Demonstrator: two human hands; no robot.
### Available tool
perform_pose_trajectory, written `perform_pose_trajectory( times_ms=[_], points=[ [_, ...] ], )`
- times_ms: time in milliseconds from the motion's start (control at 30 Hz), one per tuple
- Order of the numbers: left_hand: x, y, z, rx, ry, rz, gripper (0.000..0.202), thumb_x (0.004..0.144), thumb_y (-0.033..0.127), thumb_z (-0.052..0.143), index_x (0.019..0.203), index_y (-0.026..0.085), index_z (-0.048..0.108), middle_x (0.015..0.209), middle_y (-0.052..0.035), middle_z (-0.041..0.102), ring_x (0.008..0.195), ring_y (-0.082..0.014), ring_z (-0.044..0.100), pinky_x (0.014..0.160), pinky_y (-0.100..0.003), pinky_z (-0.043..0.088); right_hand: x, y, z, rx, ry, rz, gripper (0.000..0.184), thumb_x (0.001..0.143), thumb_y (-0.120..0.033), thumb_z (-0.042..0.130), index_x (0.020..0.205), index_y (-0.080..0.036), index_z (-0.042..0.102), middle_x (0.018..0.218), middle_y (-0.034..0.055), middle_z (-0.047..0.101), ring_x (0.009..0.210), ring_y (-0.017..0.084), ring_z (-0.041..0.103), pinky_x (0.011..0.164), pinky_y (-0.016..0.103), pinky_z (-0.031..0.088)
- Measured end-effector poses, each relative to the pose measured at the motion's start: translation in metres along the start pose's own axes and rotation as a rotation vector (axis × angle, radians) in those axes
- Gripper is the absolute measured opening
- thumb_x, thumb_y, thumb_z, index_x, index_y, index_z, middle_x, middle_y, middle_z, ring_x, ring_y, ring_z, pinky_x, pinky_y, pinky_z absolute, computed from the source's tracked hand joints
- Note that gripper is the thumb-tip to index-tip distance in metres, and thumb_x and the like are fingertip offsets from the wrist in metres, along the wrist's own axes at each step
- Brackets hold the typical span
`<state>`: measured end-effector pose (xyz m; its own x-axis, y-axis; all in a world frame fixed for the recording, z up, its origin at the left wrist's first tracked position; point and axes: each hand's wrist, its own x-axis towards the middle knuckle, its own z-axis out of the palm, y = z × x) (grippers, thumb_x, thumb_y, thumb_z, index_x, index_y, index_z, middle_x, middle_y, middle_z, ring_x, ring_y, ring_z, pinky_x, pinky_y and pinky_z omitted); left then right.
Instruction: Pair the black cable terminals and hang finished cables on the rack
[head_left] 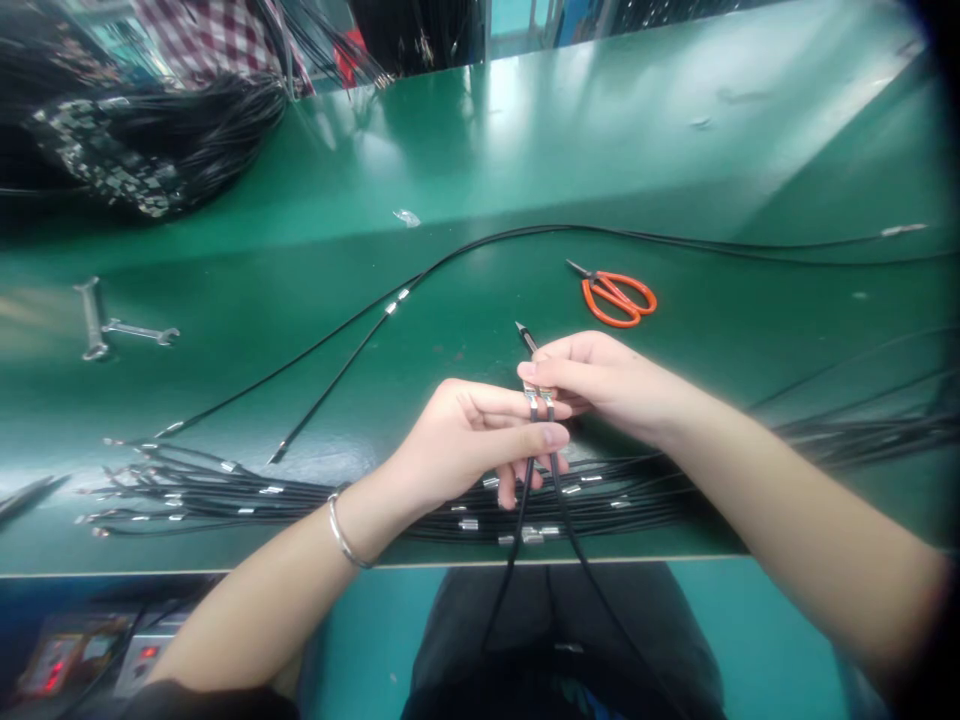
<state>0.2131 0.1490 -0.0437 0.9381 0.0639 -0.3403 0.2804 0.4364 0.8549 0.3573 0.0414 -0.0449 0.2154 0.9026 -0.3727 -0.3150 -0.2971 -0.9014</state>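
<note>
Two black cables (556, 478) hang side by side from my left hand (480, 430), held between its thumb and fingers. Their metal-ended connectors (538, 395) stick up just above that thumb. My right hand (592, 375) meets them there, its thumb tip against the connectors. A slim black pen-like tool (527, 337) with a pointed tip juts out from the right fingers; its other end is hidden. Under both hands lies a bundle of black cables (360, 505) with silvery sleeves. Scissors (616, 298) with orange handles rest beyond the right hand.
The green table (480, 290) ends at a front edge before my lap. Two wrenches (91, 318) lie at left. Long loose cables (517, 232) curve across the middle. A large cable heap (172, 150) fills the far left, near a person's checked shirt (217, 35).
</note>
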Motion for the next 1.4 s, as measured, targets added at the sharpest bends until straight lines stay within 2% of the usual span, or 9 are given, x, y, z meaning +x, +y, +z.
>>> perform_pose_trajectory(
  times_ms=[133, 233, 333, 433, 567, 633, 833, 1200, 1400],
  points=[
    [0.001, -0.001, -0.001, 0.034, 0.022, -0.008, 0.03, 0.075, 0.028, 0.081, 0.1, 0.013, 0.076, 0.071, -0.0059, 0.072, 0.05, -0.0108, 0.061, 0.037, -0.017, 0.05, 0.001, 0.002, -0.002, -0.091, 0.013, -0.055, 0.05, 0.076, -0.057, 0.074, 0.056, -0.015, 0.054, 0.049, -0.0028, 0.045, 0.043, 0.005, 0.027, 0.042, 0.023, 0.019],
    [0.005, -0.002, -0.006, 0.099, 0.129, 0.027, 0.032, 0.071, 0.032, 0.083, 0.095, 0.011, 0.075, 0.073, -0.0071, 0.073, 0.051, -0.0112, 0.061, 0.038, -0.017, 0.051, 0.005, 0.007, -0.011, -0.433, 0.266, -0.223, 0.053, 0.088, -0.062, 0.056, 0.063, -0.016, 0.061, 0.051, -0.0015, 0.046, 0.046, 0.008, 0.035, 0.045, 0.024, 0.025],
    [0.012, -0.003, -0.014, 0.172, 0.259, 0.09, 0.03, 0.069, 0.035, 0.084, 0.076, 0.009, 0.073, 0.068, -0.0072, 0.07, 0.052, -0.0111, 0.062, 0.041, -0.017, 0.051, 0.008, 0.011, -0.02, -0.91, 0.49, -0.279, 0.033, 0.081, -0.048, 0.07, 0.072, -0.017, 0.066, 0.059, 0.001, 0.057, 0.053, 0.011, 0.048, 0.051, 0.025, 0.033],
    [0.017, -0.002, -0.02, 0.146, 0.297, 0.139, 0.032, 0.069, 0.036, 0.084, 0.069, 0.009, 0.068, 0.067, -0.0065, 0.069, 0.053, -0.0101, 0.062, 0.045, -0.016, 0.053, 0.008, 0.012, -0.023, -1.045, 0.451, -0.171, 0.019, 0.072, -0.03, 0.078, 0.077, -0.016, 0.067, 0.066, 0.0023, 0.065, 0.059, 0.015, 0.057, 0.057, 0.027, 0.042],
    [0.014, 0.001, -0.02, 0.067, 0.253, 0.174, 0.036, 0.068, 0.036, 0.086, 0.066, 0.011, 0.061, 0.067, -0.0054, 0.069, 0.054, -0.0109, 0.063, 0.045, -0.017, 0.053, 0.007, 0.011, -0.025, -0.959, 0.441, -0.167, 0.008, 0.076, -0.021, 0.07, 0.081, -0.015, 0.068, 0.072, 0.0039, 0.068, 0.064, 0.016, 0.063, 0.064, 0.03, 0.049],
    [0.01, 0.002, -0.016, 0.04, 0.196, 0.172, 0.034, 0.067, 0.034, 0.086, 0.072, 0.011, 0.062, 0.066, -0.0041, 0.068, 0.052, -0.0115, 0.063, 0.042, -0.017, 0.052, 0.006, 0.008, -0.027, -0.808, 0.511, -0.286, 0.025, 0.076, -0.021, 0.07, 0.101, -0.015, 0.068, 0.081, 0.0046, 0.069, 0.067, 0.016, 0.065, 0.064, 0.03, 0.051],
    [0.0, 0.007, -0.006, 0.023, 0.078, 0.17, 0.072, 0.075, 0.028, 0.082, 0.139, 0.022, 0.051, 0.062, 0.0028, 0.065, 0.049, -0.0116, 0.062, 0.043, -0.017, 0.053, 0.003, -0.003, -0.034, -0.28, 0.545, -0.705, 0.03, 0.089, -0.019, 0.06, 0.118, -0.025, 0.066, 0.099, 0.003, 0.066, 0.08, 0.014, 0.066, 0.067, 0.027, 0.054],
    [-0.001, 0.007, -0.004, 0.005, 0.097, 0.119, 0.052, 0.075, 0.034, 0.081, 0.122, 0.017, 0.065, 0.064, -0.0002, 0.069, 0.047, -0.0125, 0.063, 0.042, -0.019, 0.053, -0.007, -0.003, -0.001, -0.051, 0.472, -0.844, 0.024, 0.095, -0.038, 0.061, 0.103, -0.02, 0.075, 0.065, 0.0013, 0.06, 0.06, 0.011, 0.057, 0.056, 0.027, 0.047],
    [-0.003, 0.007, -0.004, -0.016, 0.092, 0.139, 0.051, 0.075, 0.034, 0.082, 0.121, 0.018, 0.066, 0.065, -0.0002, 0.07, 0.048, -0.0124, 0.064, 0.041, -0.018, 0.052, -0.009, 0.002, 0.014, -0.146, 0.551, -0.969, 0.017, 0.09, -0.039, 0.067, 0.091, -0.026, 0.078, 0.095, 0.0036, 0.073, 0.072, 0.017, 0.066, 0.06, 0.032, 0.052]
  ],
)
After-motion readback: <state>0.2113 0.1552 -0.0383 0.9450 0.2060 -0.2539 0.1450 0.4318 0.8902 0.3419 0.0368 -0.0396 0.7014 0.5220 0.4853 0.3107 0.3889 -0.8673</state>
